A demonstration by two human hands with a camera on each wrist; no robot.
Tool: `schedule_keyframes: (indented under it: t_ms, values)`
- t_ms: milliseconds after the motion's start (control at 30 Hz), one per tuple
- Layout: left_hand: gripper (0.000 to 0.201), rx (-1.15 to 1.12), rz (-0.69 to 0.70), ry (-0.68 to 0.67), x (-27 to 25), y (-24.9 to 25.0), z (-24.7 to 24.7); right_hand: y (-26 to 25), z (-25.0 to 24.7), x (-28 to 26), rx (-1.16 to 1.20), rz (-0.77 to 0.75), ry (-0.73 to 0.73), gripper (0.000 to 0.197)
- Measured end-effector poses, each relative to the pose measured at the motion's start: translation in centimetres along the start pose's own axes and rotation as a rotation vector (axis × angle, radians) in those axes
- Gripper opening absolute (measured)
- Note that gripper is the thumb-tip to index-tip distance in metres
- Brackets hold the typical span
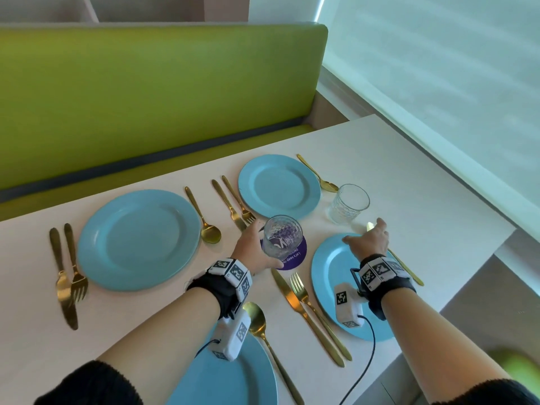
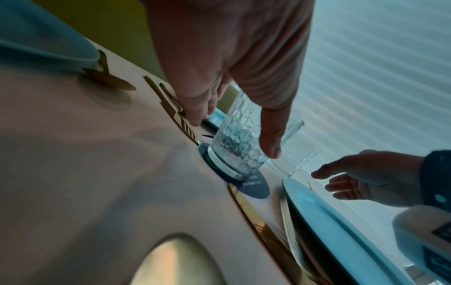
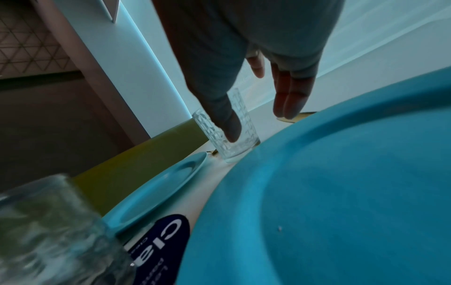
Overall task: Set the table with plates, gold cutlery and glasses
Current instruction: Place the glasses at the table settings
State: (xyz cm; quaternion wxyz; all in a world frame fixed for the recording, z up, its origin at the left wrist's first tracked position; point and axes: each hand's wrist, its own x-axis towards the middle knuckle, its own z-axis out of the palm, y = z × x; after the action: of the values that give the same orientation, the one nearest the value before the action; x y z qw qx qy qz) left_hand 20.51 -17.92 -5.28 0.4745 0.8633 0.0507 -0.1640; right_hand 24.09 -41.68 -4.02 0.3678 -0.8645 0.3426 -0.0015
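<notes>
A patterned clear glass [image 1: 282,238] [image 2: 229,154] stands on a purple coaster [image 1: 296,257] in the middle of the table. My left hand [image 1: 267,244] [image 2: 233,136] grips it, thumb on the near side and fingers round the far side. A second glass [image 1: 349,203] [image 3: 249,135] stands alone beside the far right blue plate [image 1: 279,185]. Just short of it, my right hand [image 1: 363,232] [image 3: 258,125] hovers with straight fingers over the far rim of the near right plate [image 1: 330,273]. Gold knives, forks and spoons lie beside each plate.
Two more blue plates lie on the white table [image 1: 409,185]: one far left [image 1: 138,239], one near left [image 1: 228,375] under my forearm. A green bench [image 1: 146,97] runs along the far edge. A window blind [image 1: 438,68] borders the right side.
</notes>
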Motion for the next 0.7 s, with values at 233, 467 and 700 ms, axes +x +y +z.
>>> schedule_keyframes:
  t_ms: [233, 467, 700]
  values:
    - [0.091, 0.033, -0.032, 0.058, -6.3, -2.2, -3.9, -0.3, -0.6, -8.2, -0.053, -0.070, -0.012, 0.076]
    - [0.067, -0.034, 0.018, 0.001, -17.1, -7.4, -9.3, -1.7, 1.7, -22.3, -0.091, -0.182, -0.048, 0.053]
    - [0.039, -0.047, 0.127, 0.252, -27.3, -14.8, -16.4, -3.7, 9.8, -37.1, -0.235, -0.367, -0.340, 0.035]
